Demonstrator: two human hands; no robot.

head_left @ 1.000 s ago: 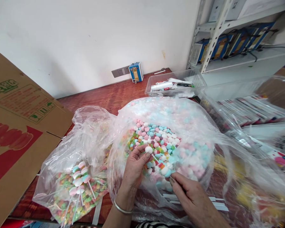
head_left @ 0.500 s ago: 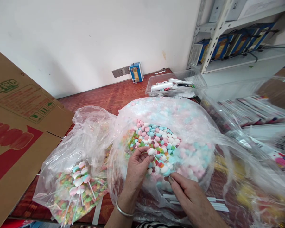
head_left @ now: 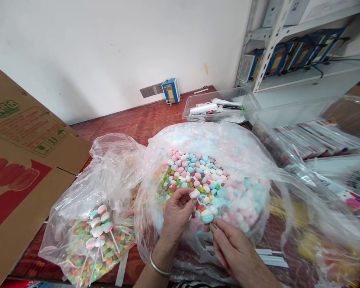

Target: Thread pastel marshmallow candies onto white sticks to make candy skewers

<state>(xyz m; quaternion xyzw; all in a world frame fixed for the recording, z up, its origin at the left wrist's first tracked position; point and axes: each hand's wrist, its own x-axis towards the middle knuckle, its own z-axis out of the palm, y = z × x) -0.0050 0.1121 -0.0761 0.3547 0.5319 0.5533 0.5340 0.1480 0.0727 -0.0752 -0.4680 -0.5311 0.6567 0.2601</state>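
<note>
My left hand [head_left: 178, 210] pinches a white candy [head_left: 194, 194] with a pinkish edge between thumb and fingertips. Closed at the fingertips, my right hand [head_left: 232, 244] holds a candy stick [head_left: 207, 216]; white and blue candies with an orange-red gummy between them are threaded on it. The stick's thin white tip points up-left at the white candy; whether they touch I cannot tell. Both hands are over a large clear bag [head_left: 168, 138] of pink, white and blue candies and ring gummies. Several finished candy sticks [head_left: 101, 224] lie on the gummy bag at left.
White sticks [head_left: 271, 258] lie right of my right hand. A cardboard box [head_left: 27, 160] stands at the left. Behind are a clear tray [head_left: 189, 114] with tubes and pens and a blue device [head_left: 171, 91]. A clear bin [head_left: 288, 158] and a metal shelf [head_left: 268, 52] are at the right.
My left hand has shifted slightly right and down with the white candy. My right hand has drawn a little left, still gripping the candy stick. The view has moved slightly.
</note>
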